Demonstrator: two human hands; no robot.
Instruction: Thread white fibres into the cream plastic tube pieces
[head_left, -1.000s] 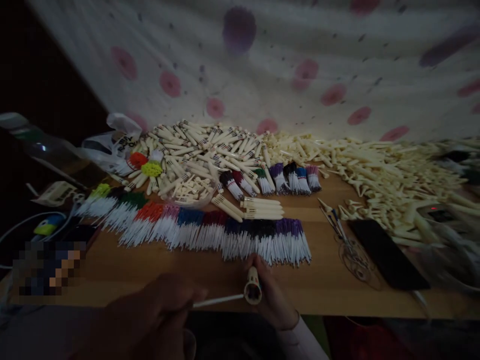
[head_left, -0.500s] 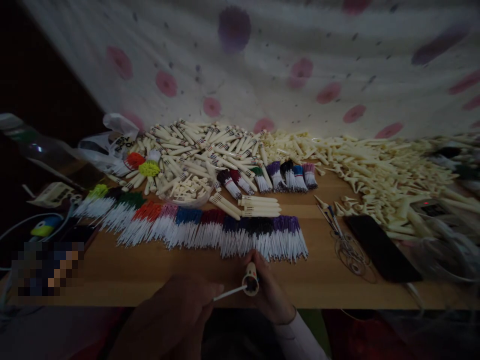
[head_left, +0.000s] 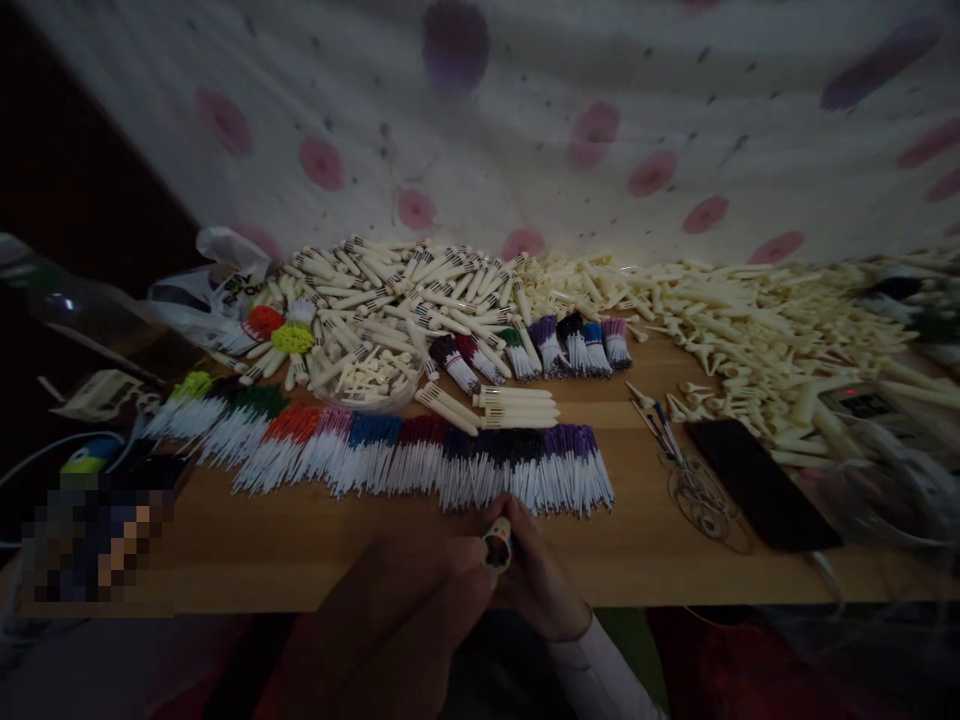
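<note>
A cream pen barrel [head_left: 498,543], its open end facing me, is held in my right hand [head_left: 546,585] near the table's front edge. My left hand [head_left: 420,610] is closed, fingertips pressed together at the barrel's open end; what they pinch is hidden. Dark pieces show inside the opening. Beyond the hands lies a row of thin white refills with coloured ends, among them purple [head_left: 577,470], blue [head_left: 375,450] and orange [head_left: 289,440] ones. Several finished-looking cream barrels [head_left: 517,408] lie behind that row.
Piles of cream barrels [head_left: 405,285] and cream parts [head_left: 780,330] line the back, before a flowered curtain [head_left: 525,120]. A tub of small parts [head_left: 375,375] and banded refill bundles [head_left: 551,345] stand mid-table. A black phone [head_left: 761,485] and coiled cord [head_left: 701,500] are at right, a bottle [head_left: 75,300] at left.
My left hand has moved right, up to the barrel's opening. The white stick that showed between its fingers and the barrel is out of sight. The view has shifted slightly.
</note>
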